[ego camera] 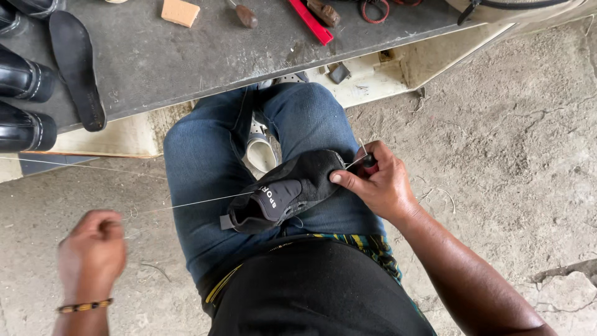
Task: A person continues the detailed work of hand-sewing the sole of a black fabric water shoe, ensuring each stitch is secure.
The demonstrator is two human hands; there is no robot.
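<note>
A black fabric shoe [289,191] lies across the person's right thigh in blue denim jeans [205,162], braced there so it stays put. Its long axis runs diagonally, one end toward the lower left, the other toward the upper right. The right hand [379,180] pinches the shoe's upper-right end, thumb pressed on the fabric, grip closed on a thin metal awl [364,152]. The left hand [92,252], fisted, pulls a pale thread [199,201] taut from the shoe. A grey tabletop [186,62] ahead carries a black insole [78,68].
</note>
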